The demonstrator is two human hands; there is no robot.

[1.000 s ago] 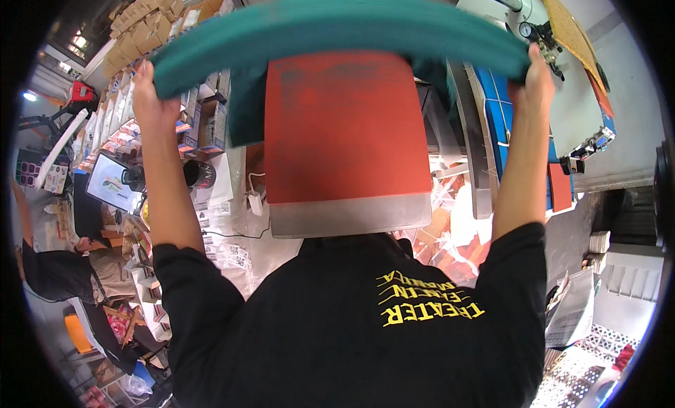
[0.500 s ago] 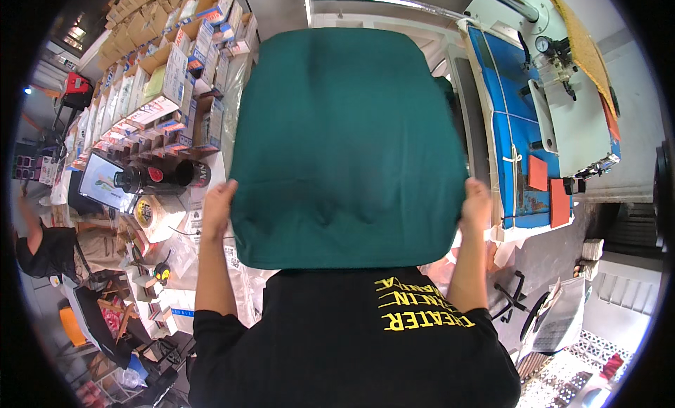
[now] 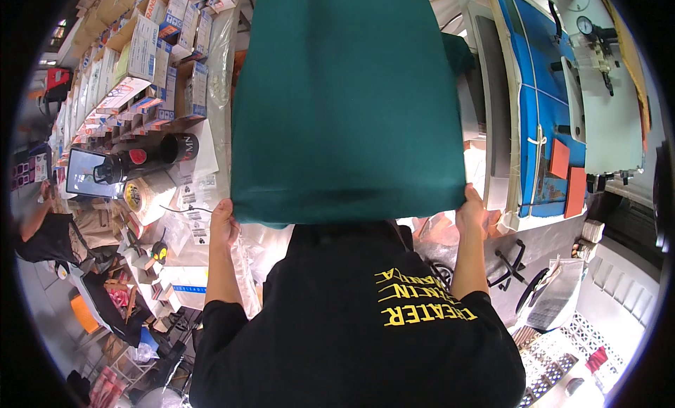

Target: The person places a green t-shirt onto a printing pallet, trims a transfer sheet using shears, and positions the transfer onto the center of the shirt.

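A dark green T-shirt [image 3: 344, 105] lies spread and stretched in front of me, its upper part running out of the top of the picture. What looks like a sleeve [image 3: 457, 54] juts out at its right side. My left hand [image 3: 224, 225] is closed on the near left corner of the cloth, and my right hand [image 3: 471, 209] pinches the near right corner. The near edge is pulled fairly straight between them, just in front of my black shirt. Whatever supports the cloth is hidden beneath it.
Stacked open cardboard boxes [image 3: 133, 63] stand at the left, with a black bottle [image 3: 140, 162], a tablet [image 3: 91, 174] and a tape roll [image 3: 133, 195] nearer. A blue-topped machine [image 3: 534, 91] with a pressure gauge [image 3: 584, 24] stands at the right. Another person's arm [image 3: 35, 218] shows far left.
The shirt's near edge has become straighter, and the creases near it have smoothed out. Both hands keep their hold at its corners. The view has shifted, so the shirt sits higher in the picture.
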